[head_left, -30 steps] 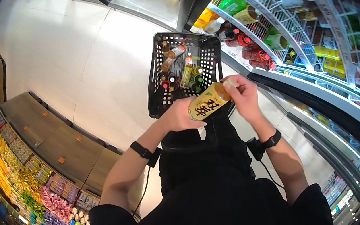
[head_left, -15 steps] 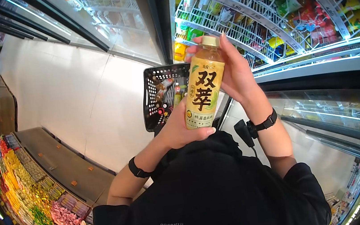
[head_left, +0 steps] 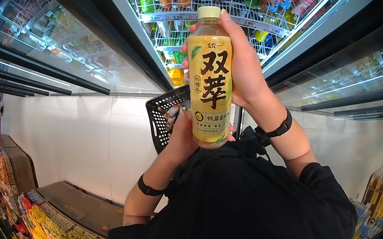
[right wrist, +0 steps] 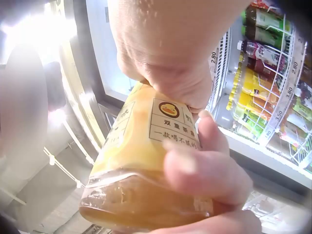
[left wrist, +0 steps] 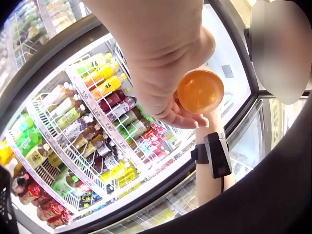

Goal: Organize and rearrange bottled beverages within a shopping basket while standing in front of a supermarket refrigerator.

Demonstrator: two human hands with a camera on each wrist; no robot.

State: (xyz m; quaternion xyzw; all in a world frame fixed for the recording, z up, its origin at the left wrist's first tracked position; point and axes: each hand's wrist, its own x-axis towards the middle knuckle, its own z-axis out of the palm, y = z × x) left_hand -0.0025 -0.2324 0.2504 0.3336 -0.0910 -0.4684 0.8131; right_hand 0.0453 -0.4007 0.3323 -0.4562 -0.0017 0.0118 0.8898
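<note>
Bottle: A yellow-labelled drink bottle (head_left: 211, 88) is held in both hands in front of the shopping basket, hiding its right part in the head view; large dark characters face the wearer, and the pale cap (head_left: 209, 12) points beyond the basket.
Left-hand grip (head_left: 180, 137): Clasped around the bottle's lower end, in front of the basket.
Right-hand grip (head_left: 243, 56): Wrapped around the bottle's upper part, to the basket's right, thumb beside the cap.
Shopping basket (head_left: 159, 134): Black and perforated, with several bottles (head_left: 171, 111) inside.
Drinks cooler (head_left: 178, 15): Lit wire shelves beyond the basket carry coloured bottles and price strips reading 2.80 to 4.80.
Glass door (head_left: 72, 43): Dark-framed, beyond the basket and to its left.
Brown shelf (head_left: 77, 200): Nearer the wearer than the basket and to its left, alongside bright packets (head_left: 54, 227).
Wearer: A person in a black shirt (head_left: 240, 204), on the near side of the basket, with black bands on both wrists.
</note>
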